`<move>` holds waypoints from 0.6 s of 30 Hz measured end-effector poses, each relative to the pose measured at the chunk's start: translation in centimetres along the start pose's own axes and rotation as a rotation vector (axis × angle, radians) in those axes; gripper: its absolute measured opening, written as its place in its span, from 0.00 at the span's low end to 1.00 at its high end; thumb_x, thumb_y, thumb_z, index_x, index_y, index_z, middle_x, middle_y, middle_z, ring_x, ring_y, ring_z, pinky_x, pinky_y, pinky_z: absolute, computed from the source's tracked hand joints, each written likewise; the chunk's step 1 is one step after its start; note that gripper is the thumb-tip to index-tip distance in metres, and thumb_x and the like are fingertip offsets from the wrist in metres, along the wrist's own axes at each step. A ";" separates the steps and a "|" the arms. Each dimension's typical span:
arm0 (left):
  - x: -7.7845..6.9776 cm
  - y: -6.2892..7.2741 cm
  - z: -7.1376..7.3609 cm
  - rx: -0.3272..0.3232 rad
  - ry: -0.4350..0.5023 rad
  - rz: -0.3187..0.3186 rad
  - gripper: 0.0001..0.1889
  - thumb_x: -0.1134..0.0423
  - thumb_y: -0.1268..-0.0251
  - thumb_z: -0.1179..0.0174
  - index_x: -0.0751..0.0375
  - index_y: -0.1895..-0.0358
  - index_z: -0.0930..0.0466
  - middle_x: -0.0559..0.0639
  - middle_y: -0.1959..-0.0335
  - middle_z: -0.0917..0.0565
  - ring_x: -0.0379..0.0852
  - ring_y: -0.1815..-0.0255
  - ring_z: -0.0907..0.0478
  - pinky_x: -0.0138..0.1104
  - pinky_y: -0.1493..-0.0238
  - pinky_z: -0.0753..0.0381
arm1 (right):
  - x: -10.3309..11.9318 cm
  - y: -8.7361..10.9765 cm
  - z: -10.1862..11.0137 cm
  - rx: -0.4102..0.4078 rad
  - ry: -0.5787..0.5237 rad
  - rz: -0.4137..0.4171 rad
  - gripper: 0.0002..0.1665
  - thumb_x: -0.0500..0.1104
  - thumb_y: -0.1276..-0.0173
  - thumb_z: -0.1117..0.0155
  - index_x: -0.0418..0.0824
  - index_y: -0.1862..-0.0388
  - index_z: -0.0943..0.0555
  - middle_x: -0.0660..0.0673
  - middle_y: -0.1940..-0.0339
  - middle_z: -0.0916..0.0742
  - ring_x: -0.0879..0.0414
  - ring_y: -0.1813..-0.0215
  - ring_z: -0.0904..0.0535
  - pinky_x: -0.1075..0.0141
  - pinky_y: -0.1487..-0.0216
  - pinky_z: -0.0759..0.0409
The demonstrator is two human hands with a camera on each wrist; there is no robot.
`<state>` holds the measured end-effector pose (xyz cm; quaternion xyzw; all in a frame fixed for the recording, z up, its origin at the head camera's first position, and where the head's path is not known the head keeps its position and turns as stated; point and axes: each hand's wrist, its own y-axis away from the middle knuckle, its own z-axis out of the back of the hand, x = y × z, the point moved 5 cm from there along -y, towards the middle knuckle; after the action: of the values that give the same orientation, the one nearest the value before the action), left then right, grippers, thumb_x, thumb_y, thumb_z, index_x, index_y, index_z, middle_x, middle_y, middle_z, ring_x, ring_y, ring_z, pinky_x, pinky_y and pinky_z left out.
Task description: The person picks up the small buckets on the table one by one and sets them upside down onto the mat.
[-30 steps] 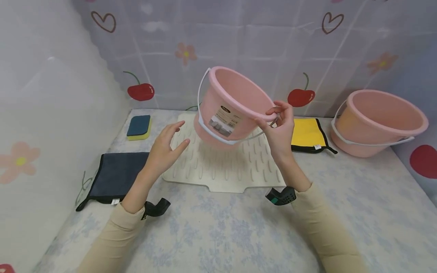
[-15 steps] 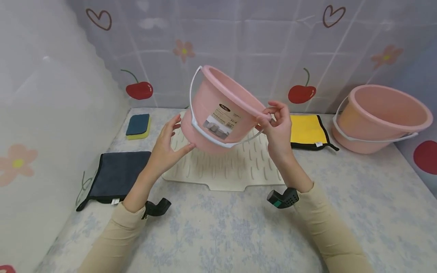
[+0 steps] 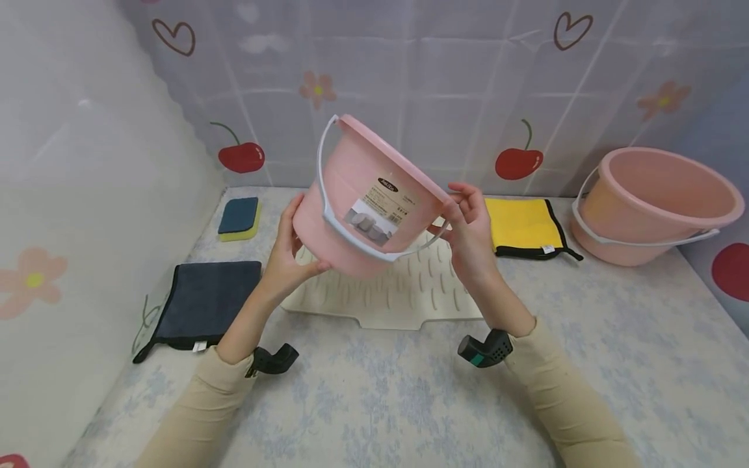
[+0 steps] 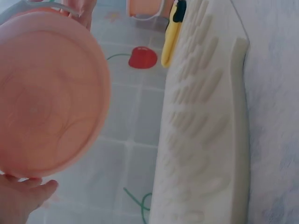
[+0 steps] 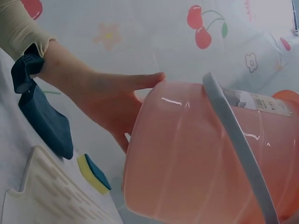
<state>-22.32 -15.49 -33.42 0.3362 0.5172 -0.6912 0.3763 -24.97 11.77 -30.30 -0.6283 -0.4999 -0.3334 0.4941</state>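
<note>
A pink bucket (image 3: 333,221) with a pale handle (image 3: 358,242) and a paper label (image 3: 374,214) hangs tilted above a cream ribbed mat (image 3: 389,305). My right hand (image 3: 473,237) holds its rim on the right side, thumb on the outside. At the lower left, my left hand (image 3: 285,263) grips the bucket around the base edge. The right wrist view shows the left thumb on the bucket's side, with the other fingers (image 5: 120,140) at the base. In the left wrist view the round underside (image 4: 51,102) faces the camera. The bucket's inside is hidden.
Another pink bucket (image 3: 632,240) stands upright at the right. A yellow cloth (image 3: 521,224) lies beside it. To the left are a dark cloth (image 3: 205,302) and a blue-and-yellow sponge (image 3: 238,216). A patterned curtain (image 3: 404,78) closes off the back.
The bucket has moved left and tipped further, so its opening no longer shows. My left hand, apart from it a second ago, now grips the base. The right hand has kept the rim.
</note>
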 end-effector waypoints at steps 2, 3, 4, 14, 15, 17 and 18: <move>-0.1 0.2 0.0 -0.045 0.049 -0.022 0.65 0.30 0.66 0.32 0.53 0.24 0.56 0.48 0.24 0.46 0.43 0.28 0.43 0.39 0.30 0.36 | -0.2 0.1 -0.2 0.038 0.035 -0.023 0.53 0.71 0.57 0.29 0.44 0.39 0.36 0.49 0.55 0.24 0.54 0.52 0.24 0.66 0.56 0.16; -0.2 0.2 0.0 -0.069 0.071 -0.039 0.65 0.31 0.66 0.31 0.56 0.24 0.54 0.49 0.25 0.44 0.43 0.29 0.42 0.34 0.32 0.34 | -0.4 0.2 -0.4 0.064 0.059 -0.039 0.55 0.73 0.57 0.32 0.45 0.37 0.37 0.49 0.52 0.24 0.53 0.49 0.24 0.64 0.52 0.17; -0.3 0.2 0.0 -0.089 0.091 -0.050 0.64 0.31 0.66 0.30 0.57 0.24 0.53 0.49 0.26 0.43 0.42 0.30 0.41 0.29 0.34 0.32 | -0.5 0.2 -0.5 0.092 0.084 -0.057 0.56 0.75 0.55 0.34 0.46 0.34 0.39 0.47 0.48 0.25 0.51 0.46 0.26 0.60 0.47 0.20; -0.3 0.1 -0.3 -0.125 0.133 -0.007 0.62 0.31 0.66 0.30 0.56 0.25 0.49 0.51 0.28 0.39 0.41 0.33 0.36 0.22 0.40 0.27 | -1.4 -0.1 -0.6 0.161 0.312 -0.075 0.70 0.83 0.50 0.51 0.55 0.24 0.74 0.45 0.21 0.51 0.41 0.22 0.50 0.37 0.25 0.63; -0.3 0.1 -0.3 -0.122 0.149 0.003 0.62 0.31 0.65 0.31 0.55 0.25 0.50 0.52 0.28 0.39 0.41 0.34 0.36 0.22 0.41 0.26 | -1.4 -0.1 -0.7 0.163 0.302 -0.031 0.72 0.82 0.51 0.49 0.54 0.24 0.75 0.45 0.21 0.51 0.42 0.22 0.49 0.38 0.25 0.60; -0.4 0.1 -0.4 -0.122 0.176 0.027 0.62 0.31 0.65 0.32 0.55 0.25 0.50 0.52 0.28 0.40 0.41 0.35 0.36 0.22 0.43 0.25 | -1.1 -0.1 -0.9 0.168 0.330 0.094 0.75 0.82 0.53 0.46 0.50 0.24 0.75 0.46 0.21 0.50 0.42 0.24 0.45 0.39 0.25 0.52; -0.4 0.2 -0.4 -0.124 0.193 0.041 0.62 0.30 0.64 0.32 0.54 0.25 0.50 0.52 0.28 0.40 0.41 0.35 0.35 0.22 0.44 0.24 | -0.9 -0.1 -1.1 0.176 0.358 0.165 0.77 0.82 0.53 0.45 0.47 0.24 0.75 0.46 0.21 0.50 0.44 0.23 0.46 0.41 0.25 0.49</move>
<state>-21.98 -15.11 -33.26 0.3877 0.5860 -0.6144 0.3588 -25.18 10.47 -30.75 -0.5524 -0.3782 -0.3532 0.6535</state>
